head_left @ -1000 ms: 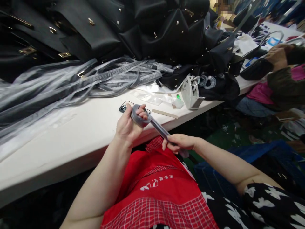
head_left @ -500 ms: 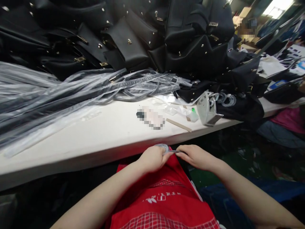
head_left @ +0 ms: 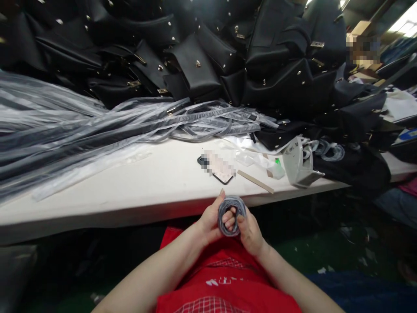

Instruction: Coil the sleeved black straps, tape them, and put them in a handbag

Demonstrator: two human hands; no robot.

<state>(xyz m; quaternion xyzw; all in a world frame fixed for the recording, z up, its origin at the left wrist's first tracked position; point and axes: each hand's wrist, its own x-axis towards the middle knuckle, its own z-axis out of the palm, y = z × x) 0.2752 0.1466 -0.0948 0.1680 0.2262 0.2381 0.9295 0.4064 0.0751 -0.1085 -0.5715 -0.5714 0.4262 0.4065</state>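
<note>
A coiled strap, dark grey inside clear plastic film, is wound into a ring in front of my red apron. My left hand grips it from the left, with the thumb pointing up and fingertips showing through the ring's hole. From the right, my right hand holds the coil, its thumb on the front face. More plastic-wrapped straps lie in a long heap across the table, beyond my hands. Several similar coils rest at the right end.
Black bags with metal fittings are piled along the back of the white table. A phone, partly blurred out, lies near the front edge. Beside it are a thin tan strip and a white open container.
The strap end that stretched between my hands is now against the coil. My right hand has come left onto the ring, which has turned to face me. The view has shifted left.
</note>
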